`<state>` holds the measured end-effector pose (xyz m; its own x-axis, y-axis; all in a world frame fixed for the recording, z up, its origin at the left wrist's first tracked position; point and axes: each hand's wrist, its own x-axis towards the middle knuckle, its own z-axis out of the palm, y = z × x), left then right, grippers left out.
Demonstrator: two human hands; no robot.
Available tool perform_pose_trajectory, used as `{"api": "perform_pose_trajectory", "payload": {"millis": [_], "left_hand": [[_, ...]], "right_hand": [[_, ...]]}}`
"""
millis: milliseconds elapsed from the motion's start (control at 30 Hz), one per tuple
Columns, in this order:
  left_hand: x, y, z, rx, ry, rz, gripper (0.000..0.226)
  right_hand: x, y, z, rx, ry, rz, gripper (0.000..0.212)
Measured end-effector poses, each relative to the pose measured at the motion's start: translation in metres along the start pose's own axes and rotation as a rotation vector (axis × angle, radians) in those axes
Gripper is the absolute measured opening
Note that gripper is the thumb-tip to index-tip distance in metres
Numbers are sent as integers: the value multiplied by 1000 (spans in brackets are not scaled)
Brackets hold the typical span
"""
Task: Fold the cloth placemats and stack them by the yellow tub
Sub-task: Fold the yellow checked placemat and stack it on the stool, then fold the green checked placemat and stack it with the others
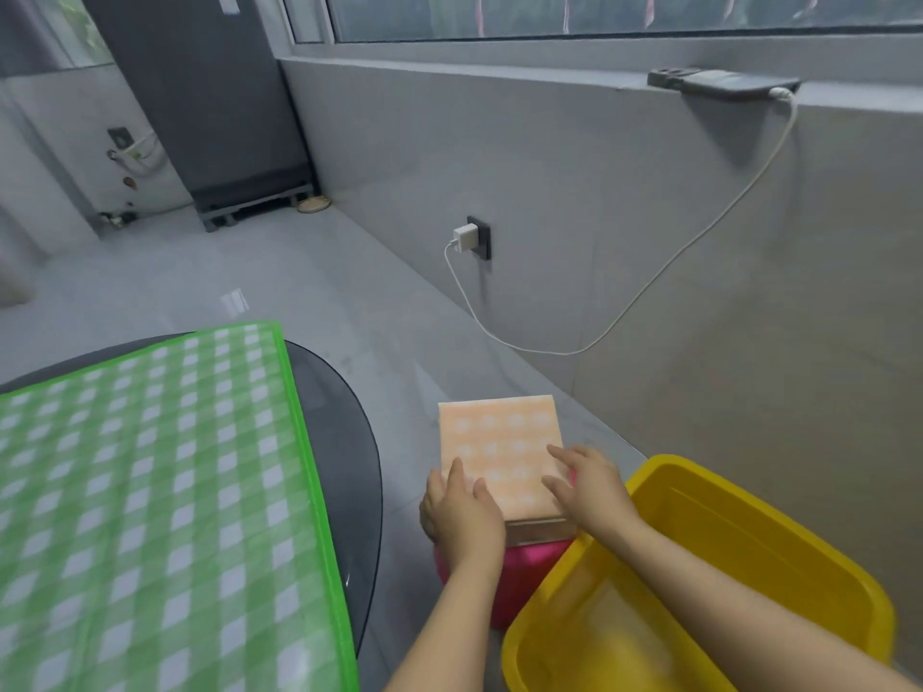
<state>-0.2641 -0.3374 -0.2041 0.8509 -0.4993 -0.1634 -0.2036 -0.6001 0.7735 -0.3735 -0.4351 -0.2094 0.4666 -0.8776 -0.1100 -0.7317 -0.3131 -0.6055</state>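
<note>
Orange mat (499, 454), folded square, lies atop a low stack on a pink stool (519, 566), just beside the yellow tub (749, 556). Left hand (462, 511) rests flat on its near-left corner, fingers together, clamped on nothing. Right hand (584, 484) lies on the near-right edge, fingers spread and flat, likewise gripping nothing. Step in hand, as judged: squaring and pressing the fold; best done by smoothing outward with both palms and aligning edges with the layer beneath. Green mat (150, 491), unfolded, covers the dark table (344, 442) to the left, apparently next in line. White cable (624, 312) hangs along the wall from a plug (464, 237), well apart. Tub rim crowds the right forearm; nothing else obstructs.
</note>
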Motion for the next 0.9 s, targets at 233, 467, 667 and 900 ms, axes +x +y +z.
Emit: {"api": "perform_pose_trajectory", "payload": {"millis": [233, 467, 667, 900], "left_hand": [[-24, 62, -71, 28, 44, 342, 45], [-40, 55, -204, 274, 176, 649, 76], [-57, -19, -307, 490, 265, 710, 71], [-72, -118, -369, 687, 313, 675, 48]], "right_hand": [[-26, -84, -61, 60, 206, -357, 46], [-86, -186, -89, 6, 323, -688, 41], [-146, -256, -35, -22, 252, -931, 39], [-190, -288, 38, -206, 64, -1195, 40]]}}
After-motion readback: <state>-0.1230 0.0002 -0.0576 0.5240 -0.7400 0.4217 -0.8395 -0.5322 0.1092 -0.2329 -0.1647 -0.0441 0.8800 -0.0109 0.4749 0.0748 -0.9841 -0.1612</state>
